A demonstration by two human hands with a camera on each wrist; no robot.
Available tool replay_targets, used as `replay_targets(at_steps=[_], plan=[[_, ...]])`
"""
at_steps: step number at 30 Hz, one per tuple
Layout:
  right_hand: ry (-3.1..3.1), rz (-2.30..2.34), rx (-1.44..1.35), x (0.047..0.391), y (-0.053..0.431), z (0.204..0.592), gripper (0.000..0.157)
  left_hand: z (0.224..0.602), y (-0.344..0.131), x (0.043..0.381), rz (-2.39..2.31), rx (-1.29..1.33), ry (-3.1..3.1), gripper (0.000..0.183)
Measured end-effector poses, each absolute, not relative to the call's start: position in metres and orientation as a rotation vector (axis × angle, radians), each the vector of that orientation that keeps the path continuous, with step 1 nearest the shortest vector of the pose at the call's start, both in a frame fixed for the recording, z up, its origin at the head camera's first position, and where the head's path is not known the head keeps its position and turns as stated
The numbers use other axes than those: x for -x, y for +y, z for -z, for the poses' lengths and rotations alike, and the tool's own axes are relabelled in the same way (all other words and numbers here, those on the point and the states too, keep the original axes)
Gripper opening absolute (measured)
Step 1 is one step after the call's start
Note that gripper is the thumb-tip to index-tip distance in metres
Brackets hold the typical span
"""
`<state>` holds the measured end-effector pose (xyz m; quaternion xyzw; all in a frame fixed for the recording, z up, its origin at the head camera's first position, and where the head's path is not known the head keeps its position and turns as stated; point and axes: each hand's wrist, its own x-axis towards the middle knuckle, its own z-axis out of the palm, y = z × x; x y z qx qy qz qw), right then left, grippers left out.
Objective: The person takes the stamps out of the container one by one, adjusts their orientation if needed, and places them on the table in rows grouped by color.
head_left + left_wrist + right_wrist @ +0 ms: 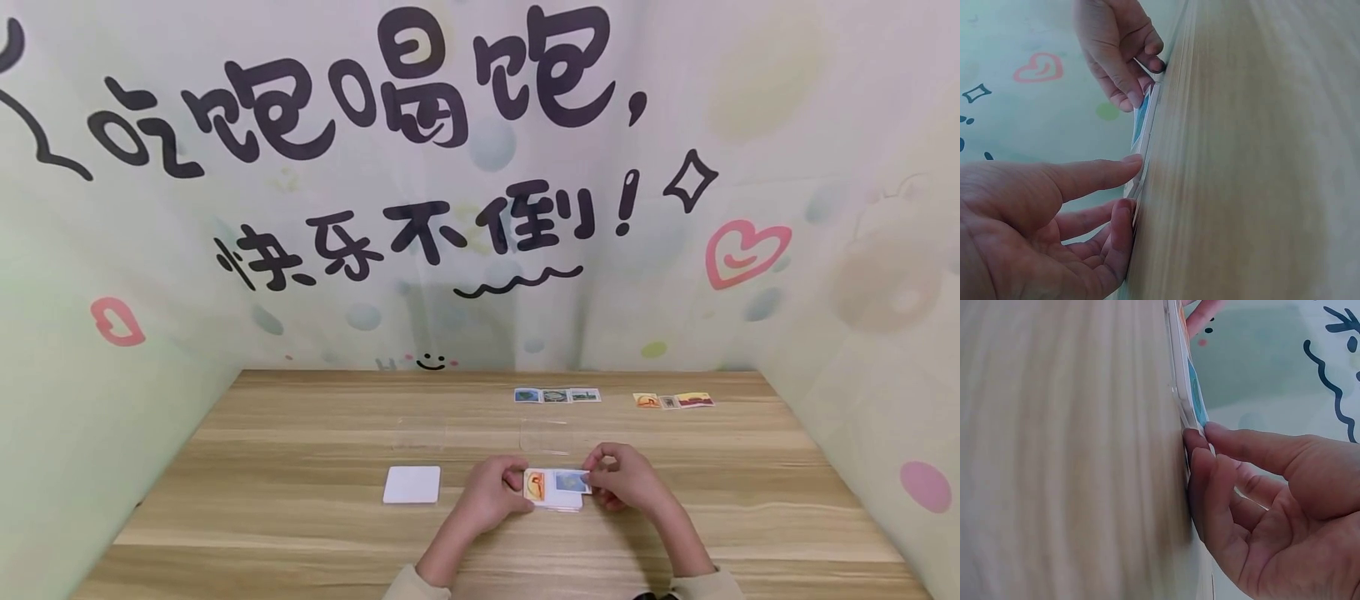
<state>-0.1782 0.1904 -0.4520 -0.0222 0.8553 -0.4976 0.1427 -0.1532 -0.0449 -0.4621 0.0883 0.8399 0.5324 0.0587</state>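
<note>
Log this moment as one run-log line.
left hand: holds left end of white card | right hand: pinches blue picture at card's right end | orange picture: on card's left part

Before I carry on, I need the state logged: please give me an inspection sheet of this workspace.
Surface: wood-grain table, with things spread on its middle and far part.
Job's things: pictured card, with an orange picture at its left and a blue picture overhanging its right edge.
Clutter: blank white card on the left; two faint clear sheets behind; two rows of small pictures at the far right.
Grippers: left hand holds the pictured card's left edge; right hand pinches the blue picture's right end.
Cables: nothing seen.
Surroundings: pale backdrop printed with black characters and pink hearts.
</note>
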Motion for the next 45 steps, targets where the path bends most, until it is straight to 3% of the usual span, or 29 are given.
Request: replay_targets(at_steps=[45], plan=[[2.475,1.569,0.112,0.183,0.204,0.445,0.014,0.462,-0.045,0.152,-1.586,-0.266,2.566,0.05]])
